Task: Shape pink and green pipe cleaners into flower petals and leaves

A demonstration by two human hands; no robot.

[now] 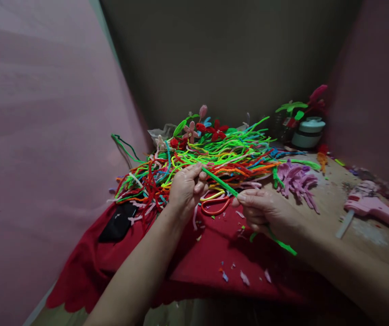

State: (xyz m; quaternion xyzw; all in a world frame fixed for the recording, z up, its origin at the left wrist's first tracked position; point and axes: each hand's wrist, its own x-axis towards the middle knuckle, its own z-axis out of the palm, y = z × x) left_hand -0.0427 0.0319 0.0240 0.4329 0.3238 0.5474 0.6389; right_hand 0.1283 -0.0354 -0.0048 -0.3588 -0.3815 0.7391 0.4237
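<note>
A bright green pipe cleaner (220, 182) is stretched between my two hands above the front of the table. My left hand (186, 186) pinches its upper left end between thumb and fingers. Lower down, my right hand (264, 208) is closed around the other part, and green ends hang out below that palm. Just beneath the stretched length lie scissors with red and yellow handles (216, 206). Behind both hands spreads a big heap of coloured pipe cleaners (211, 158), green, red, orange and yellow.
A black phone (118, 222) lies on the red cloth (194, 267) at left. To the right are a purple fuzzy bundle (296, 179), a pink glue gun (367, 203) and a lidded jar (309, 133). Fuzzy flowers (217, 131) rest atop the heap. Walls close in on both sides.
</note>
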